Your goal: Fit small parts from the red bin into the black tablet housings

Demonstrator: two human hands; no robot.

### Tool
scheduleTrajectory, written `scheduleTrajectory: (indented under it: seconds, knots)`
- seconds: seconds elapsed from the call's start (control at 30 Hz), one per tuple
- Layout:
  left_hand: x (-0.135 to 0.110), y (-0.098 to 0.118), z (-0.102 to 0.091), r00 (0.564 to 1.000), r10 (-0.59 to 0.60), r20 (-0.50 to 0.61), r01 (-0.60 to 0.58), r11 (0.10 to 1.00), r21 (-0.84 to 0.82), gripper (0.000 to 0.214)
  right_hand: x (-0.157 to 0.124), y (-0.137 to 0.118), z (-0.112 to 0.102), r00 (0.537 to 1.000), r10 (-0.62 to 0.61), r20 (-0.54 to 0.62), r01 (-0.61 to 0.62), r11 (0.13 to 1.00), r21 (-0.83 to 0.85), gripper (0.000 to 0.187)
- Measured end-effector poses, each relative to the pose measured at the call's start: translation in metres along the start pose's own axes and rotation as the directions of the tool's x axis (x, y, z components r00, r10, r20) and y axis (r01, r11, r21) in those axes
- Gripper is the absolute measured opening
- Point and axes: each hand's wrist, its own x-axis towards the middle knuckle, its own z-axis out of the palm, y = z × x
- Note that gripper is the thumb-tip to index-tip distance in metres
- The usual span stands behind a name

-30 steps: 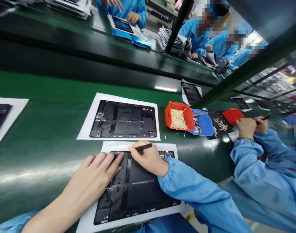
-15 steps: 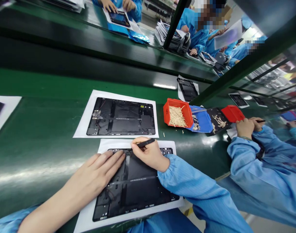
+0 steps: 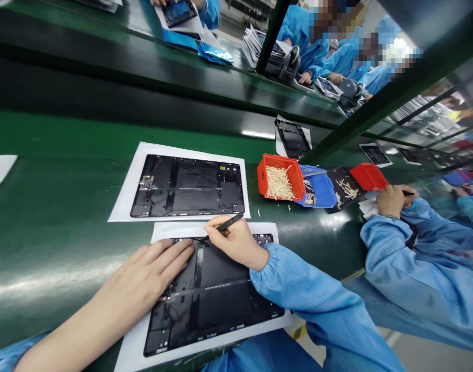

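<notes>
My left hand (image 3: 154,268) lies flat on a black tablet back housing (image 3: 216,305), fingers together and holding nothing. My right hand (image 3: 234,243) pinches a slim black spudger (image 3: 228,222), whose tip rests near the housing's top edge. That housing lies on a white paper sheet (image 3: 174,231). Beyond it, a similar black housing (image 3: 187,186) lies on its own white sheet (image 3: 123,206). The spudger's tip is partly hidden by my fingers and the shadow.
An orange tray (image 3: 280,178) of wooden sticks, a blue tray (image 3: 319,190), a black panel (image 3: 347,188) with sticks, and a red tray (image 3: 370,176) stand on the green bench (image 3: 46,206). A co-worker's hand (image 3: 391,201) works to my right.
The whole scene has slid left and up as my head turned. The spudger has tilted steeper, with its tip now down on the housing's top edge. My left hand stays flat.
</notes>
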Motion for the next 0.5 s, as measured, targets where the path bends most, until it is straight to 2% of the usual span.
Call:
scheduleTrajectory:
  seconds: [0.13,0.5]
  knots:
    - [0.0011,-0.0017,0.0013,1.0,-0.018,-0.004,0.018,0.999,-0.044,0.048,0.0008,0.0002,0.0001,1.0,-0.005,-0.017,0.004,0.998,-0.062,0.016]
    - [0.0074,0.0041,0.0042,0.999,-0.037,0.007,0.037,0.999,-0.031,0.055,-0.001,-0.0022,0.0008,0.996,-0.063,-0.064,0.058,0.995,-0.077,0.013]
